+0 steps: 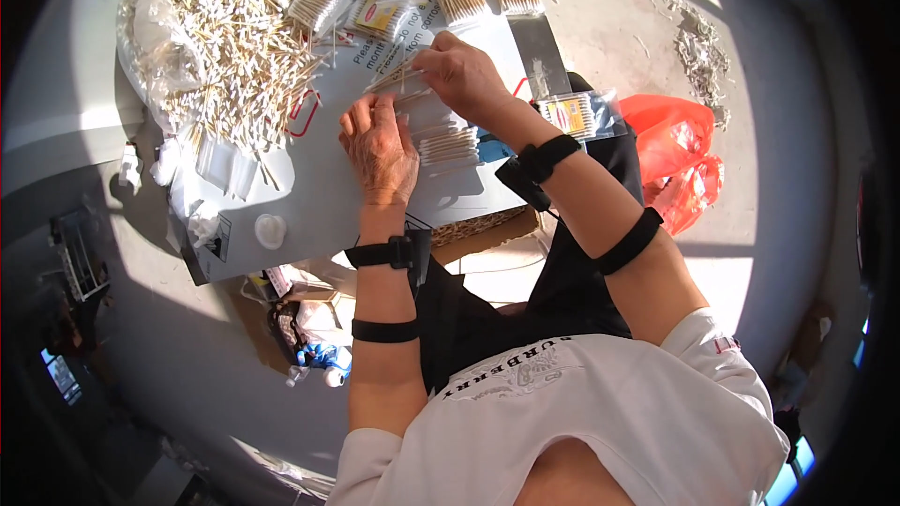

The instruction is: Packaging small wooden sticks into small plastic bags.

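Observation:
Over the grey tabletop, my right hand (459, 75) is closed in a pinch on a few thin cotton swabs (401, 76) that stick out toward the left. Just to the left and nearer, my left hand (380, 145) rests low with its fingers curled and drawn together; its fingertips point down, and what they hold, if anything, is hidden. A neat bundle of cotton swabs (450, 147) lies right of my left hand, beneath my right wrist. A few more loose swabs lie between the two hands.
A big heap of loose cotton swabs (234, 47) fills the table's far left. Filled swab packets (380, 14) lie at the back; another packet (567, 117) sits by my right forearm. Empty clear bags (225, 167) lie near-left. Red plastic bags (670, 159) are on the floor at right.

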Demonstrator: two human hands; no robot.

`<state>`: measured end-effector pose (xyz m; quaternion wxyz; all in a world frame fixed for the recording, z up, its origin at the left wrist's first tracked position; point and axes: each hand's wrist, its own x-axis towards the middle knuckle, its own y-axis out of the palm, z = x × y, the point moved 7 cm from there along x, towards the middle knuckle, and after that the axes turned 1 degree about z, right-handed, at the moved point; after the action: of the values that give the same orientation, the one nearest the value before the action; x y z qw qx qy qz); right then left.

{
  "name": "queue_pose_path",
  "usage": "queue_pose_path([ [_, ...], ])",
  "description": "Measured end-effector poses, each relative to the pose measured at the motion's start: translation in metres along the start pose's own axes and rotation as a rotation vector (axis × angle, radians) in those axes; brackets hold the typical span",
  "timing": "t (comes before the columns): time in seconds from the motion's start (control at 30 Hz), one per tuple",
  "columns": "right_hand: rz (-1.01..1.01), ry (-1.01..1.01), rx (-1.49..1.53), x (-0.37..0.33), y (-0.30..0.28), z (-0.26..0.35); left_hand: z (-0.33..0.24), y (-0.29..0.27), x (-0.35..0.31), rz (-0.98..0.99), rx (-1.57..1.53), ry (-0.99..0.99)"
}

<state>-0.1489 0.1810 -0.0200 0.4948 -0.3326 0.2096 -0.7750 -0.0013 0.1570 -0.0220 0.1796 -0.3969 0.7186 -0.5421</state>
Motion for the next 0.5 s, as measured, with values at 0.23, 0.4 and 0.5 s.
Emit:
queue_pose_path([
  [0.23, -0.014, 0.059, 0.004, 0.013, 0.005, -0.006, -0.006, 0.008, 0.015, 0.014, 0.124, 0.036],
  [0.4, 0.109, -0.108, -0.128, 0.032, 0.014, 0.006, 0.011, 0.012, 0.021, 0.058, -0.026, -0.111],
  [0.5, 0.196, -0.124, -0.237, 0.047, 0.022, 0.008, 0.015, 0.015, 0.014, 0.064, 0.037, -0.079],
])
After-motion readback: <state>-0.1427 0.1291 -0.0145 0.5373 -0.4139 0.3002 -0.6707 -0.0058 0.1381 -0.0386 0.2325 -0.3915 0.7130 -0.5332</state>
